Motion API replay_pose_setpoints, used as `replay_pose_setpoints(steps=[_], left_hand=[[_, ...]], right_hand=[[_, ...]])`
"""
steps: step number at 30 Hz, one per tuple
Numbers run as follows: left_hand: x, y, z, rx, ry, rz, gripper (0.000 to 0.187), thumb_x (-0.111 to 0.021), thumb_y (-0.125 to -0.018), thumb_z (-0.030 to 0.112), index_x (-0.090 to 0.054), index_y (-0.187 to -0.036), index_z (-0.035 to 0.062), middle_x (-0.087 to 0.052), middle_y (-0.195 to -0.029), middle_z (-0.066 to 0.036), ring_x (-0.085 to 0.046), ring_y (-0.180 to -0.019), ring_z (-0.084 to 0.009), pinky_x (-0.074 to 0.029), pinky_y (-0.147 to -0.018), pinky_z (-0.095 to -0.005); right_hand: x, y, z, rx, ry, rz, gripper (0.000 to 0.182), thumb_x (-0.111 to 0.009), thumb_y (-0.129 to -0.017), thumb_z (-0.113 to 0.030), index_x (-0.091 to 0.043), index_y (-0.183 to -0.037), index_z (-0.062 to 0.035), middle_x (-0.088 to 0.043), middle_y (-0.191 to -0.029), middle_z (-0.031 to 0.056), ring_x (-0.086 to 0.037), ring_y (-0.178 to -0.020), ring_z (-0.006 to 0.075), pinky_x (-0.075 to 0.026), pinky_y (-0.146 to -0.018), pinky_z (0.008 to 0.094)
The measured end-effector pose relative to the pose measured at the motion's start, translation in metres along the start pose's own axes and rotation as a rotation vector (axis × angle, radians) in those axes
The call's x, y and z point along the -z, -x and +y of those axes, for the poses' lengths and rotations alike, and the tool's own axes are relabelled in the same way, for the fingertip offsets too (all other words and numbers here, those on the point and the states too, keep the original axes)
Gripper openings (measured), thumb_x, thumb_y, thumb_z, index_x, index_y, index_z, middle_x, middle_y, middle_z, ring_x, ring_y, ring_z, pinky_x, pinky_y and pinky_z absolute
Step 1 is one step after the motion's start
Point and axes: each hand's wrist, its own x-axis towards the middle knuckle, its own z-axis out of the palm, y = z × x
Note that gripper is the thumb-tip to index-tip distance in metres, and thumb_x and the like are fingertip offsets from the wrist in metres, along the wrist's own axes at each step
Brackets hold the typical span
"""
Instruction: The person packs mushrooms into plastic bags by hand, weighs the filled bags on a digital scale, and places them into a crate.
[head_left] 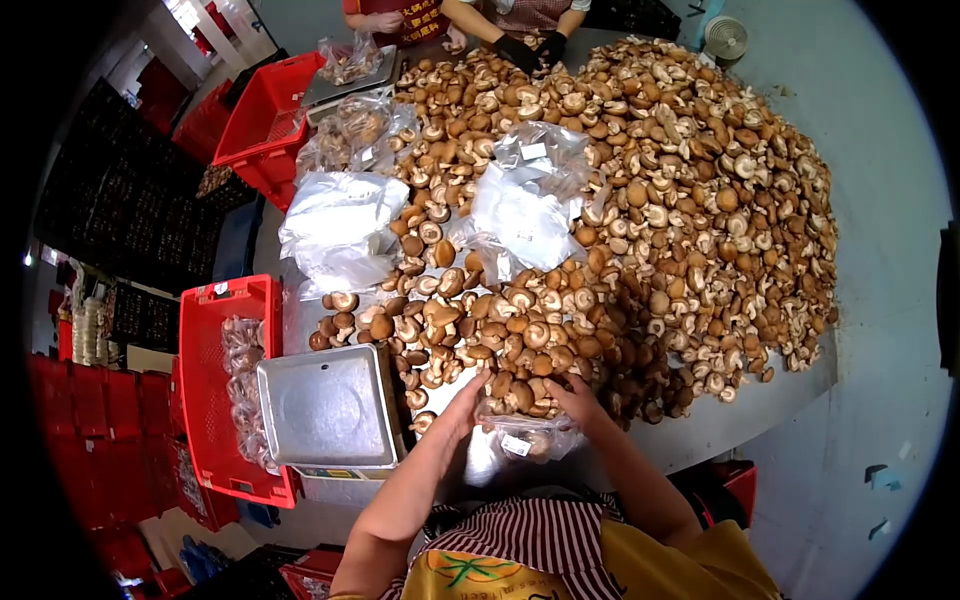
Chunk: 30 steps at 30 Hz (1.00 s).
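Observation:
My left hand and my right hand cup a cluster of brown shiitake mushrooms from both sides, near the front edge of the table. Just below them lies a clear plastic bag with a white label and mushrooms inside, close against my striped apron. The left fingers press along the cluster's left side. On the right, my fingers curl over the mushrooms' edge. The fingertips are partly hidden among the mushrooms.
A large mushroom heap covers much of the metal table. Stacks of plastic bags lie on it. A scale stands left, beside a red crate of filled bags. Across the table, a co-worker's black-gloved hands touch mushrooms.

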Motion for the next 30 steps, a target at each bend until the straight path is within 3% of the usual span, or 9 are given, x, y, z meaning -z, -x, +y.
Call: replay_pose_setpoints(steps=[4, 6, 14, 15, 18, 20, 21, 25, 30], left_hand=[[0.017, -0.006, -0.006, 0.031, -0.108, -0.113, 0.061, -0.056, -0.090, 0.056, -0.048, -0.133, 0.0138, -0.063, -0.093, -0.008, -0.055, -0.066, -0.0141, -0.042, -0.050, -0.0264], [-0.012, 0.014, 0.008, 0.017, 0.073, -0.050, 0.048, -0.059, -0.090, 0.054, -0.058, -0.103, 0.0077, -0.046, -0.055, 0.002, -0.043, -0.047, -0.0136, -0.038, -0.046, -0.0263], [-0.036, 0.036, 0.020, 0.063, 0.064, -0.007, 0.055, -0.062, -0.089, 0.044, -0.048, -0.130, 0.0085, -0.048, -0.056, 0.003, -0.044, -0.044, -0.0096, -0.045, -0.052, -0.0234], [-0.030, 0.042, 0.023, 0.005, -0.048, -0.087, 0.060, -0.062, -0.088, 0.043, -0.044, -0.134, 0.0094, -0.052, -0.090, -0.005, -0.052, -0.076, -0.0152, -0.052, -0.060, -0.0274], [-0.021, 0.066, 0.024, -0.098, -0.180, -0.200, 0.060, -0.062, -0.089, 0.034, -0.040, -0.140, 0.0102, -0.059, -0.111, -0.010, -0.064, -0.094, -0.0191, -0.056, -0.065, -0.0294], [-0.019, 0.090, 0.023, -0.155, -0.247, -0.314, 0.057, -0.062, -0.090, 0.025, -0.039, -0.141, 0.0118, -0.060, -0.098, -0.007, -0.064, -0.079, -0.0166, -0.055, -0.061, -0.0277], [-0.031, 0.111, 0.023, -0.183, -0.173, -0.246, 0.055, -0.061, -0.089, 0.014, -0.042, -0.140, 0.0111, -0.054, -0.067, 0.002, -0.052, -0.052, -0.0071, -0.047, -0.056, -0.0220], [-0.022, 0.129, -0.003, -0.385, -0.313, -0.238, 0.055, -0.064, -0.086, -0.001, -0.048, -0.137, 0.0090, -0.063, -0.102, -0.005, -0.060, -0.075, -0.0106, -0.053, -0.066, -0.0251], [-0.018, 0.136, -0.027, -0.420, -0.294, -0.214, 0.044, -0.062, -0.093, 0.008, -0.052, -0.135, 0.0083, -0.064, -0.102, -0.004, -0.062, -0.078, -0.0109, -0.053, -0.068, -0.0258]], right_hand=[[0.022, 0.002, 0.005, 0.048, -0.055, -0.112, 0.075, -0.063, -0.089, -0.047, -0.037, -0.145, -0.0038, -0.050, -0.138, 0.0175, -0.052, -0.121, 0.0295, -0.049, -0.091, 0.0391], [0.009, -0.034, 0.032, 0.146, -0.149, -0.125, 0.074, -0.065, -0.089, -0.044, -0.039, -0.144, -0.0022, -0.054, -0.134, 0.0166, -0.052, -0.121, 0.0266, -0.041, -0.100, 0.0343], [0.017, 0.008, 0.019, 0.247, -0.041, -0.227, 0.069, -0.069, -0.087, -0.040, -0.045, -0.140, -0.0029, -0.053, -0.134, 0.0158, -0.052, -0.121, 0.0259, -0.043, -0.098, 0.0359], [0.018, 0.014, 0.016, 0.288, -0.027, -0.230, 0.064, -0.068, -0.089, -0.035, -0.046, -0.139, -0.0031, -0.055, -0.131, 0.0142, -0.053, -0.118, 0.0231, -0.043, -0.097, 0.0339], [0.020, 0.035, 0.017, 0.436, 0.007, -0.249, 0.057, -0.067, -0.090, -0.027, -0.047, -0.139, -0.0036, -0.057, -0.128, 0.0123, -0.054, -0.115, 0.0197, -0.043, -0.096, 0.0318], [0.024, 0.049, 0.021, 0.540, 0.028, -0.253, 0.056, -0.066, -0.090, -0.024, -0.047, -0.139, -0.0039, -0.057, -0.128, 0.0120, -0.054, -0.115, 0.0191, -0.044, -0.096, 0.0318], [0.026, 0.054, 0.022, 0.608, 0.061, -0.250, 0.055, -0.065, -0.090, -0.022, -0.047, -0.139, -0.0042, -0.057, -0.128, 0.0115, -0.054, -0.116, 0.0187, -0.044, -0.096, 0.0318], [0.026, 0.088, 0.016, 0.633, 0.054, -0.276, 0.048, -0.060, -0.091, -0.014, -0.050, -0.137, -0.0043, -0.057, -0.129, 0.0105, -0.056, -0.112, 0.0163, -0.044, -0.095, 0.0291], [0.026, 0.094, 0.019, 0.639, 0.203, -0.226, 0.035, -0.049, -0.094, -0.006, -0.058, -0.128, -0.0017, -0.066, -0.114, 0.0106, -0.061, -0.102, 0.0131, -0.048, -0.087, 0.0275]])
